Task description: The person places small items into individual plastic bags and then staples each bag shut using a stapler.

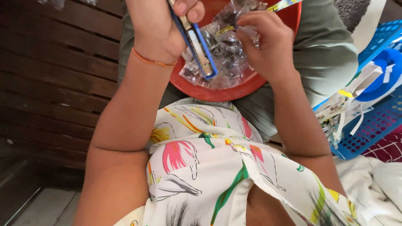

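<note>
My left hand (157, 29) grips a blue and silver stapler (199, 48), its jaw pointing down over a red bowl (201, 90) on my lap. My right hand (268, 42) pinches a small clear plastic packet (228, 37) filled with dark bits, held over the bowl right beside the stapler's jaw. More clear packets of the same dark stuff lie heaped in the bowl. An orange thread band circles my left wrist.
A blue plastic basket (372, 129) at the right holds a blue tape roll (383, 75) and paper strips. Dark wooden slats (54, 83) run along the left. Flowered white cloth (217, 167) covers my front; a maroon checked cloth lies at far right.
</note>
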